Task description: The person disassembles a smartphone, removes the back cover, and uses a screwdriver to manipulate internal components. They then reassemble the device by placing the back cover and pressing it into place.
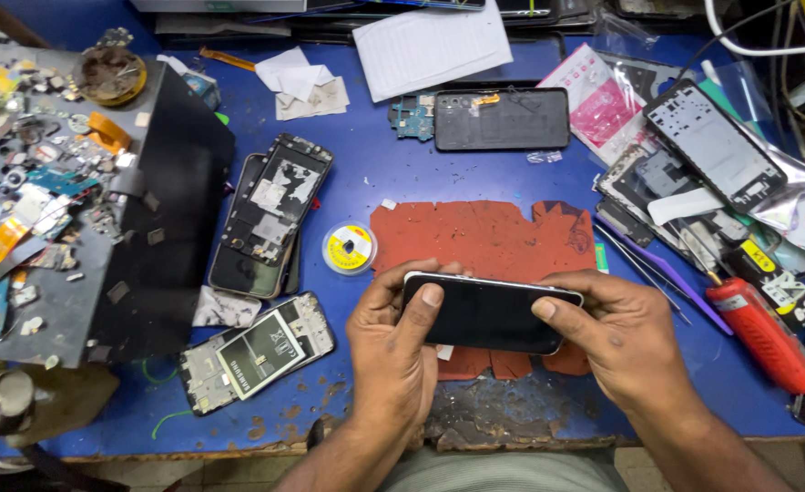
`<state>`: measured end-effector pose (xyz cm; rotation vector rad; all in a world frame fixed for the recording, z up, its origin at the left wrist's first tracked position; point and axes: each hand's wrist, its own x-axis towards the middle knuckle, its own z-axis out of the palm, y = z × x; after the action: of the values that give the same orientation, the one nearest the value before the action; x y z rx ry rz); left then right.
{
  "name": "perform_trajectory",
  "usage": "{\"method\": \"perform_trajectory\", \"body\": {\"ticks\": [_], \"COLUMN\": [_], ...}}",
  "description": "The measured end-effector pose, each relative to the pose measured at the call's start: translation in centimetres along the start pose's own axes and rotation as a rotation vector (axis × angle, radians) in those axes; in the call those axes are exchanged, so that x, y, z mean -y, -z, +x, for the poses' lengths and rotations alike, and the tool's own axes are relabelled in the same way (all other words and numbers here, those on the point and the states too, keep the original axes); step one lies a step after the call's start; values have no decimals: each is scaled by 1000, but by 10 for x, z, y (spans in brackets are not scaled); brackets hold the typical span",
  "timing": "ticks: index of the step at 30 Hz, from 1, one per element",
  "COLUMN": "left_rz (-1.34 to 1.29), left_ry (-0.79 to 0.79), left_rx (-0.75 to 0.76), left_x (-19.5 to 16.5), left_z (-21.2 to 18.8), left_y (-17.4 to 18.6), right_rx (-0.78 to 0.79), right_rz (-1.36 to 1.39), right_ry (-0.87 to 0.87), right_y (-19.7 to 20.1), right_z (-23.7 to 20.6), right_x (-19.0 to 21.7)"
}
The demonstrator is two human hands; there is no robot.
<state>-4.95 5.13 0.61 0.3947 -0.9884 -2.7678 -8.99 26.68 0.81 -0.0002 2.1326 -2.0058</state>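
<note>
Glass-fronted and likely slick and fragile, the black phone (489,312) sits clamped between your left hand (395,351) and right hand (623,339) fingers; grip its edges, above the red mat (484,239).

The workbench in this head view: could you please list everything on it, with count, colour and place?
smartphone: one, black screen, held over the red mat
red mat: one, worn, bench centre
blue bench: one, chipped front edge
solder wire spool: one, yellow and white, left of the mat
opened phone bodies: two stacked, black, left of the spool
phone frame with battery: one, silver-grey, front left
dark tray of small parts: one, far left
black phone back: one, rear centre
white papers: several, rear
red-handled screwdriver: one, right
tweezers: some, right of the mat
left hand: grips the phone's left end
right hand: grips its right end
</note>
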Motion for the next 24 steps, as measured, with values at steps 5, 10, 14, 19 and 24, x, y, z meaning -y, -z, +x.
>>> {"method": "perform_trajectory", "body": {"ticks": [5, 10, 14, 19, 24], "left_rz": [-31, 11, 171, 224, 295], "left_ry": [-90, -93, -129, -125, -122], "left_rx": [91, 160, 207, 227, 257], "left_x": [1, -2, -3, -7, -10], "left_z": [-1, -5, -7, -10, -11], "left_y": [4, 4, 2, 5, 7], "right_rx": [-23, 117, 109, 130, 122], "right_rz": [-126, -410, -547, -499, -502], "right_ry": [-21, 313, 262, 312, 295], "right_y": [-7, -18, -32, -44, -43], "right_z": [-4, 0, -5, 0, -2], "right_x": [13, 46, 69, 80, 79]}}
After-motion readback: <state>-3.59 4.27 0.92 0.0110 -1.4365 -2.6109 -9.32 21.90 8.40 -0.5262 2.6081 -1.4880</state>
